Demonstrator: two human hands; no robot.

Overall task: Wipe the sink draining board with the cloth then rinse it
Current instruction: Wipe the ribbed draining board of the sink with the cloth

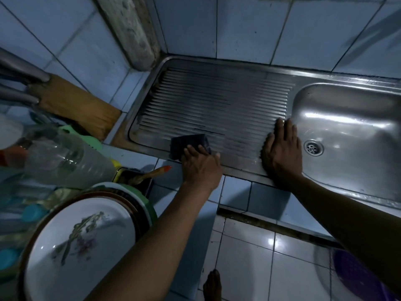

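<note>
Seen from the head camera, the left hand [200, 168] pinched a dark cloth [189, 145] lying at the front edge of the ridged steel draining board [217, 101]. The right hand [282, 151] lay flat, fingers straight and together, on the board's right edge beside the basin [347, 127].

Left hand [200, 168] gripping, right hand [282, 153] flat.

Likely a home kitchen: steel sink [347, 131], tiled walls [249, 27], stacked plates [82, 246].
</note>
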